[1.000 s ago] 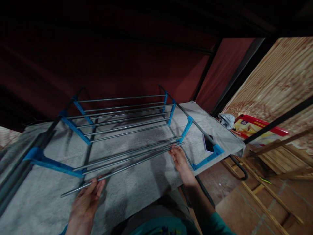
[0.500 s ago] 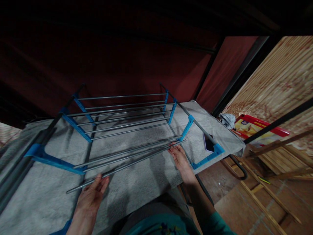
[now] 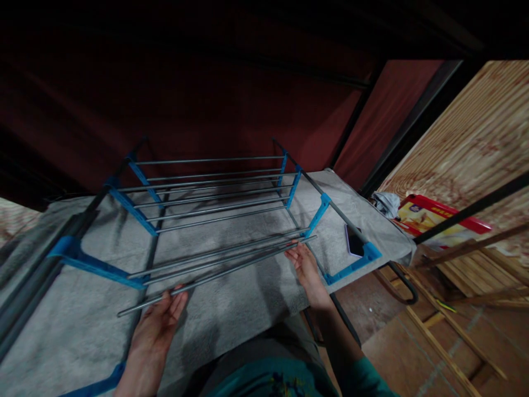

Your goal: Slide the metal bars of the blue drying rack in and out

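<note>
A metal rod (image 3: pixel 231 268) runs slantwise above a grey cloth-covered surface (image 3: pixel 231 309). My left hand (image 3: pixel 159 322) holds its near left end with the fingers curled under it. My right hand (image 3: pixel 303 262) grips the far right end of the rod. Right behind the rod lies a partly built rack (image 3: pixel 206 198) of grey rods and blue plastic side brackets. Two more rods (image 3: pixel 198 263) of the rack's near shelf sit fitted in the blue bracket (image 3: pixel 95 264) on the left.
A phone (image 3: pixel 354 242) lies on the cloth by the right blue bracket (image 3: pixel 351 267). A red and yellow box (image 3: pixel 438 220) and wooden slats (image 3: pixel 463 286) are on the floor at the right. Dark red curtain hangs behind the rack.
Both hands have shifted the rod slightly to the right and up, closer to the rack's near shelf. The view has also drifted a little.
</note>
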Motion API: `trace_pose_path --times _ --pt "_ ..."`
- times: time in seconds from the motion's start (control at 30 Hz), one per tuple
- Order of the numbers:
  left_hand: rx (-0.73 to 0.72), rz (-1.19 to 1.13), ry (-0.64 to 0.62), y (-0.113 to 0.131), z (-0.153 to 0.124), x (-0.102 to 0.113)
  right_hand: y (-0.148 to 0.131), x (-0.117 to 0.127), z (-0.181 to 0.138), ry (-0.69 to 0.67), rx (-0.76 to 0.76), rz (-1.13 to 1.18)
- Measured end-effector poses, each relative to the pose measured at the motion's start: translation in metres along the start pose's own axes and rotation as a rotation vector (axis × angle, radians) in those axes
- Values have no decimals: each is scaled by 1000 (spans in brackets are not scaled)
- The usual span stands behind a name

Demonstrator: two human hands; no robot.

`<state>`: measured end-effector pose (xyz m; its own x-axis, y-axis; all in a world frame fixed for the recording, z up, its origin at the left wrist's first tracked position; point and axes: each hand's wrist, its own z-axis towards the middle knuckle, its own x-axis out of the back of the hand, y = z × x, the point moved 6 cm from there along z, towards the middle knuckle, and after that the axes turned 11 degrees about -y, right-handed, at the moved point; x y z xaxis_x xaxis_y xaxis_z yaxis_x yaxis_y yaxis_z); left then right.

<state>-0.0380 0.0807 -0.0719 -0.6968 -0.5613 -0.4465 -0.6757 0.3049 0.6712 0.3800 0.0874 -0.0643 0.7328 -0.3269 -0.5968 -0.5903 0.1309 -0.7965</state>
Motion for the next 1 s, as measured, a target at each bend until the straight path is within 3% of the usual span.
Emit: trace_pose_path --times 0.33,0.7,1.0 --pt "5 1 13 1 -7 -4 4 9 2 75 -16 -10" --pt "-38 -64 57 19 -16 -3 9 27 5 139 -13 14" --pt "-27 -88 66 19 -6 13 2 23 5 107 11 29"
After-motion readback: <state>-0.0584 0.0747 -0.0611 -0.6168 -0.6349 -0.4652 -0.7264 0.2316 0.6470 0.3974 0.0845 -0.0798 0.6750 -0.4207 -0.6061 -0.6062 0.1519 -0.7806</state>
